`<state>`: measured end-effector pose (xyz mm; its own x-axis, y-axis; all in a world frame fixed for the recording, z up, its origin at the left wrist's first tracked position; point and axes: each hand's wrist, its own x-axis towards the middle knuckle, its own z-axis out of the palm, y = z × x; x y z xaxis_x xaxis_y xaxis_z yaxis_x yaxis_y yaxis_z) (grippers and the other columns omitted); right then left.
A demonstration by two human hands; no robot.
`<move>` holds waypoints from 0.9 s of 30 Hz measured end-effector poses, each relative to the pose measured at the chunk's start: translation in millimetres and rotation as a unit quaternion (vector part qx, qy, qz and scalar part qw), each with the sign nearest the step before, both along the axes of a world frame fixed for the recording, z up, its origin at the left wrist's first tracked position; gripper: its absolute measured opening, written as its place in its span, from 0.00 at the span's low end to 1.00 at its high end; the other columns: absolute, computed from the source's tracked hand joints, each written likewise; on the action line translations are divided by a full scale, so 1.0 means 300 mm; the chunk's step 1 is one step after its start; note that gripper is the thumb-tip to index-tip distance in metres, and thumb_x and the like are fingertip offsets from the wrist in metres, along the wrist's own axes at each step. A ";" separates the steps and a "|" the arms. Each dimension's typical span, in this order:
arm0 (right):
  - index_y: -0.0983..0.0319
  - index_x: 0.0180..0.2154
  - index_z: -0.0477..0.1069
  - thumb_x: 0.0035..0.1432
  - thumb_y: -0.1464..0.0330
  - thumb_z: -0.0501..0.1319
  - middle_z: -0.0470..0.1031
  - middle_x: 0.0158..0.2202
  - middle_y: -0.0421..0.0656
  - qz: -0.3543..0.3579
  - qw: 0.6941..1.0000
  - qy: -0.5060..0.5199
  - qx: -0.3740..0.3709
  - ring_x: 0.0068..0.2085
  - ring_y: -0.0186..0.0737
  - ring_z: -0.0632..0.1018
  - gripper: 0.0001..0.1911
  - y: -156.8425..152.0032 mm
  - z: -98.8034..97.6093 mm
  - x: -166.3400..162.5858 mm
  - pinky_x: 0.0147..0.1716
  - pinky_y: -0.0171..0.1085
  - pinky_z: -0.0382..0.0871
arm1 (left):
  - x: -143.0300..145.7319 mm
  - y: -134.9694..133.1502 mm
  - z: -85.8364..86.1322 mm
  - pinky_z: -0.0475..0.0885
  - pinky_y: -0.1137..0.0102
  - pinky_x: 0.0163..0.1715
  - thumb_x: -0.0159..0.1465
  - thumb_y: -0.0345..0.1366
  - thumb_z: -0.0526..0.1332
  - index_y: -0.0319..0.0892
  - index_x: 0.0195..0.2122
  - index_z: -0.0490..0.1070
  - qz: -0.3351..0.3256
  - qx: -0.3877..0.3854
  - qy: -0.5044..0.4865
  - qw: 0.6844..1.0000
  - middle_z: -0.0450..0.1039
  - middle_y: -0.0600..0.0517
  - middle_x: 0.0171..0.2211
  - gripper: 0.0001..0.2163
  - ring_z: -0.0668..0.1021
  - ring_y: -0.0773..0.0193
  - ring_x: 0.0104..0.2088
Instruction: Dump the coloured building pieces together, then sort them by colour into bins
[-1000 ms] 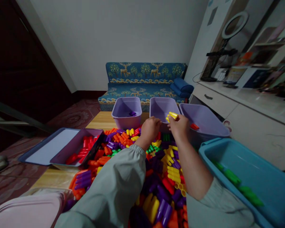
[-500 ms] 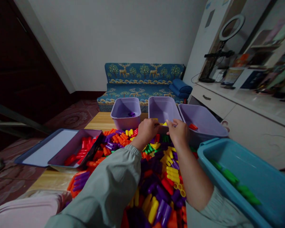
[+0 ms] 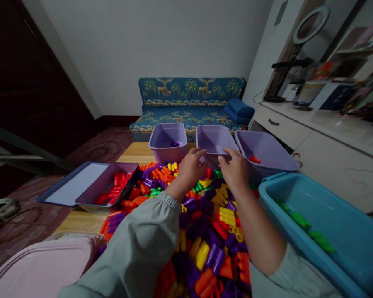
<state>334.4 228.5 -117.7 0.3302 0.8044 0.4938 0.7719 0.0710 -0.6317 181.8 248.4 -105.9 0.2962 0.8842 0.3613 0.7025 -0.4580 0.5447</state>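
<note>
My left hand and my right hand are side by side at the near rim of the middle purple bin. The fingers of both are loosely spread, and I see nothing in them. Below them a pile of coloured plastic tube pieces covers the wooden board; the pieces are yellow, purple, orange, red and green. The left purple bin holds a purple piece. An orange-red piece lies in the right purple bin.
A blue tub with green pieces stands at my right. To the left lies a box of red pieces with its lid beside it. A pink lid is at bottom left. A patterned sofa stands behind, a white cabinet to the right.
A second ago my right hand held yellow pieces above the middle bin. Both hands then lowered to its near rim and the yellow pieces are gone from view.
</note>
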 end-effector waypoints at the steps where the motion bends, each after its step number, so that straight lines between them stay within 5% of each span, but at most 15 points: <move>1: 0.65 0.48 0.75 0.57 0.67 0.59 0.76 0.49 0.51 0.008 1.000 0.007 -0.005 0.47 0.48 0.78 0.18 -0.025 -0.002 -0.002 0.48 0.42 0.69 | -0.022 -0.033 0.006 0.72 0.69 0.45 0.61 0.33 0.62 0.44 0.55 0.74 -0.007 -0.014 0.011 1.000 0.75 0.45 0.51 0.20 0.80 0.61 0.40; 4: 0.62 0.42 0.78 0.56 0.65 0.60 0.80 0.43 0.47 0.052 0.996 0.024 -0.070 0.39 0.45 0.80 0.14 -0.101 -0.015 -0.014 0.41 0.41 0.71 | -0.100 -0.138 0.018 0.71 0.69 0.39 0.61 0.34 0.61 0.44 0.48 0.78 -0.029 -0.070 0.077 0.994 0.80 0.46 0.39 0.15 0.80 0.58 0.38; 10: 0.59 0.35 0.79 0.52 0.66 0.64 0.82 0.35 0.44 0.189 0.960 0.017 -0.205 0.37 0.44 0.80 0.09 -0.223 -0.059 -0.043 0.38 0.39 0.71 | -0.235 -0.288 -0.024 0.67 0.69 0.33 0.60 0.37 0.61 0.43 0.39 0.81 0.008 -0.146 0.139 0.979 0.80 0.47 0.34 0.10 0.79 0.58 0.34; 13: 0.58 0.36 0.80 0.49 0.68 0.66 0.82 0.36 0.43 0.210 0.952 -0.009 -0.223 0.39 0.45 0.80 0.09 -0.260 -0.074 -0.055 0.40 0.40 0.70 | -0.262 -0.306 -0.065 0.67 0.70 0.33 0.57 0.38 0.65 0.44 0.41 0.80 -0.005 -0.143 0.139 0.980 0.80 0.48 0.34 0.12 0.79 0.58 0.35; 20: 0.53 0.50 0.76 0.48 0.69 0.67 0.79 0.49 0.46 0.211 0.927 -0.143 -0.274 0.50 0.52 0.78 0.25 -0.296 -0.081 -0.069 0.48 0.45 0.69 | -0.264 -0.309 -0.124 0.67 0.63 0.50 0.55 0.35 0.68 0.43 0.47 0.78 -0.017 -0.058 0.105 0.993 0.78 0.46 0.47 0.17 0.75 0.52 0.48; 27: 0.56 0.54 0.73 0.52 0.72 0.62 0.75 0.51 0.47 0.227 0.924 -0.172 -0.255 0.51 0.48 0.77 0.26 -0.299 -0.102 -0.117 0.50 0.42 0.67 | -0.216 -0.325 -0.146 0.71 0.65 0.45 0.60 0.29 0.59 0.46 0.55 0.73 -0.030 -0.093 0.180 0.979 0.78 0.45 0.44 0.21 0.78 0.54 0.46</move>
<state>299.3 138.9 -148.4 -0.2038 0.9787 0.0258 0.8969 0.1972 -0.3959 116.9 151.0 -149.9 0.4285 0.9017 0.0582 0.8392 -0.4210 0.3442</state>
